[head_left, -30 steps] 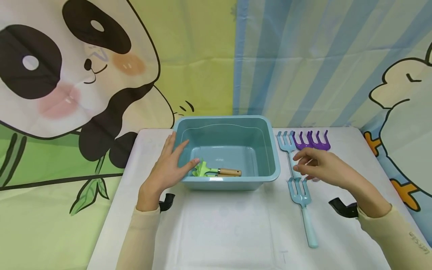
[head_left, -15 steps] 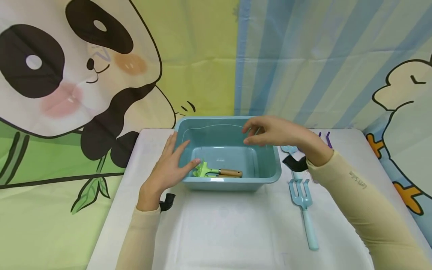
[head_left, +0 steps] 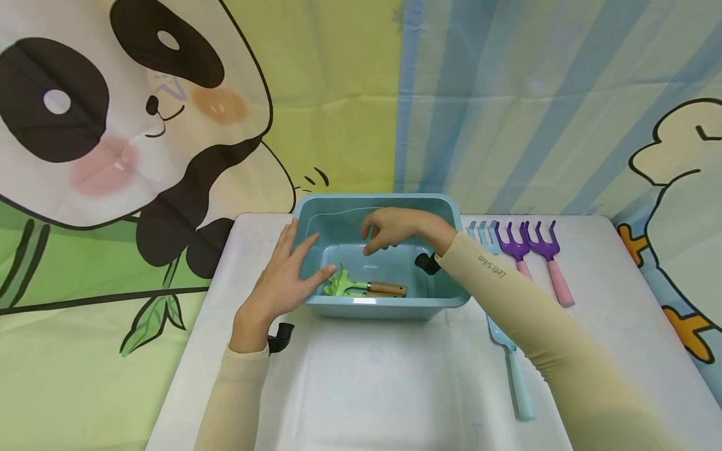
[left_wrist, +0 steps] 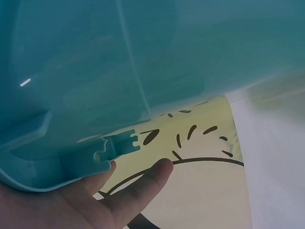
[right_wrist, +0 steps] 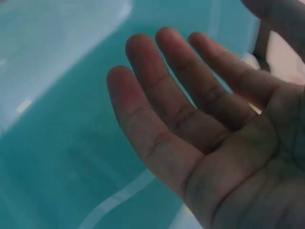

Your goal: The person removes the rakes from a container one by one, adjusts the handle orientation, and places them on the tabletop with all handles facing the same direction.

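Note:
The blue tub stands at the back of the table. My left hand rests on its left rim with fairly straight, spread fingers; in the left wrist view, fingers reach along the rim's outer side. Over the tub's inside hovers my right hand, fingers loosely bent. The right wrist view shows nothing in its palm or against its fingers. Below, green garden tools with wooden handles lie along the tub's near wall, overlapping.
Right of the tub, two purple hand forks with pink handles lie side by side. A light-blue fork is beside them, and another light-blue fork lies nearer, both partly hidden by the right sleeve. Printed cloth hangs behind the table.
My right hand has swung left from above the forks to over the tub, uncovering the purple forks' handles. The left hand has stayed on the rim.

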`<control>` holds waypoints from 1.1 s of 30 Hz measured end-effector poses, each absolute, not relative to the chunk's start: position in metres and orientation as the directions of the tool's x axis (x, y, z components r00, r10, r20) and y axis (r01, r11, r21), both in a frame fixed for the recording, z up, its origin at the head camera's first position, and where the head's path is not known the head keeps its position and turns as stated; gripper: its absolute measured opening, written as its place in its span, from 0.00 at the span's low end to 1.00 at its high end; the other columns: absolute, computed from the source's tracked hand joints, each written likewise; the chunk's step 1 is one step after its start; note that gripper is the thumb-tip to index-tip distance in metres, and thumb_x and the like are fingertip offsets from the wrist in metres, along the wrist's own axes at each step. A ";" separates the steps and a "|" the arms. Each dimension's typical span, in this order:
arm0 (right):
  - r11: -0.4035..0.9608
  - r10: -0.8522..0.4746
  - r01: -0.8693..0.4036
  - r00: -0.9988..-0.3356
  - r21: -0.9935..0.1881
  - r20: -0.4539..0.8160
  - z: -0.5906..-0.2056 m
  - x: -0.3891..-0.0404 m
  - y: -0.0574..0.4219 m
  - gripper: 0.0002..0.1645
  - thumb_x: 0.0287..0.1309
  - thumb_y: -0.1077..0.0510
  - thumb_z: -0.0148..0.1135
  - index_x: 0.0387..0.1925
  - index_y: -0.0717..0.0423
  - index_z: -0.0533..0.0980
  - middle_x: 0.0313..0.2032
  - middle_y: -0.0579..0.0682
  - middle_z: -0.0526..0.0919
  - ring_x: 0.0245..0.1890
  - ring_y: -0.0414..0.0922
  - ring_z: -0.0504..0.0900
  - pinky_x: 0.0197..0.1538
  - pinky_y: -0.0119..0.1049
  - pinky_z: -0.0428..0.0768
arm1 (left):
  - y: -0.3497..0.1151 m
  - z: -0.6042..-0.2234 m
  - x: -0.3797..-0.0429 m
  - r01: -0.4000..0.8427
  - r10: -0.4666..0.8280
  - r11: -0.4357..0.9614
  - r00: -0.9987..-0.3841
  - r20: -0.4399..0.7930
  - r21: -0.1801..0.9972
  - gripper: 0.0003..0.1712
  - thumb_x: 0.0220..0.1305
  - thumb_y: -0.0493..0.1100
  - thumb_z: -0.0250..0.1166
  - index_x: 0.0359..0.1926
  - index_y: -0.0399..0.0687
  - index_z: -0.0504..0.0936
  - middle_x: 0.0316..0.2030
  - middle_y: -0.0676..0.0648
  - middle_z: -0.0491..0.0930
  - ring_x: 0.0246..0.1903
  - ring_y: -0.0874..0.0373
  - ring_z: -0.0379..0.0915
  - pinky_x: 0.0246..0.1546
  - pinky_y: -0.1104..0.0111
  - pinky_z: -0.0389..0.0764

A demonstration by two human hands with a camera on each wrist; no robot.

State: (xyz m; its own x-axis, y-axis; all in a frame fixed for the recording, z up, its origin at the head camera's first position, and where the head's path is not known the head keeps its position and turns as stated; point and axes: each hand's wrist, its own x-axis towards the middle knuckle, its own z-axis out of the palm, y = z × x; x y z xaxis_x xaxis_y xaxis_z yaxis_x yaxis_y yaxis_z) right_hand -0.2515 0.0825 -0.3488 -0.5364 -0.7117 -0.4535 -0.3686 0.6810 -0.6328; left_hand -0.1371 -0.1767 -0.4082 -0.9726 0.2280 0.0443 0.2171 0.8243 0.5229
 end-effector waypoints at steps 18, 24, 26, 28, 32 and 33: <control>0.810 -0.575 -0.394 -0.391 -0.434 -0.719 -0.431 -0.248 0.065 0.21 0.65 0.46 0.65 0.55 0.48 0.77 0.45 0.48 0.78 0.46 0.47 0.78 0.54 0.52 0.78 | -0.178 -0.410 -0.137 0.231 0.229 0.810 -0.971 0.072 0.539 0.51 0.61 0.79 0.53 0.77 0.59 0.59 0.79 0.52 0.31 0.76 0.57 0.22 0.65 0.39 0.58; 0.800 -0.565 -0.483 -0.411 -0.355 -0.715 -0.444 -0.242 0.061 0.20 0.64 0.45 0.67 0.54 0.47 0.77 0.44 0.45 0.78 0.43 0.43 0.78 0.51 0.46 0.78 | -0.176 -0.409 -0.137 0.231 0.230 0.807 -0.971 0.071 0.544 0.51 0.61 0.79 0.53 0.77 0.59 0.60 0.79 0.53 0.31 0.76 0.60 0.21 0.64 0.39 0.60; 0.795 -0.566 -0.508 -0.424 -0.332 -0.707 -0.446 -0.240 0.059 0.20 0.64 0.46 0.67 0.53 0.48 0.76 0.43 0.45 0.78 0.43 0.44 0.78 0.50 0.45 0.78 | -0.176 -0.409 -0.137 0.231 0.231 0.807 -0.970 0.070 0.543 0.51 0.61 0.79 0.53 0.77 0.59 0.60 0.79 0.53 0.30 0.76 0.60 0.21 0.64 0.39 0.60; 0.789 -0.569 -0.528 -0.437 -0.313 -0.697 -0.447 -0.238 0.057 0.19 0.64 0.45 0.67 0.51 0.49 0.76 0.40 0.44 0.79 0.43 0.43 0.78 0.50 0.44 0.78 | -0.176 -0.409 -0.137 0.233 0.231 0.807 -0.970 0.073 0.543 0.51 0.61 0.79 0.52 0.77 0.59 0.60 0.79 0.53 0.30 0.76 0.59 0.21 0.65 0.40 0.60; 0.788 -0.570 -0.534 -0.443 -0.307 -0.692 -0.448 -0.237 0.054 0.18 0.64 0.42 0.67 0.46 0.48 0.75 0.31 0.46 0.85 0.43 0.41 0.79 0.50 0.42 0.77 | -0.178 -0.410 -0.136 0.235 0.230 0.807 -0.970 0.077 0.542 0.51 0.61 0.79 0.52 0.77 0.58 0.60 0.79 0.52 0.30 0.76 0.58 0.22 0.65 0.41 0.59; 0.786 -0.573 -0.535 -0.441 -0.310 -0.691 -0.448 -0.237 0.053 0.18 0.64 0.42 0.67 0.44 0.48 0.75 0.29 0.47 0.85 0.43 0.40 0.79 0.50 0.41 0.77 | -0.178 -0.410 -0.136 0.233 0.228 0.807 -0.970 0.078 0.543 0.51 0.61 0.79 0.52 0.77 0.58 0.60 0.79 0.52 0.30 0.76 0.58 0.22 0.65 0.41 0.59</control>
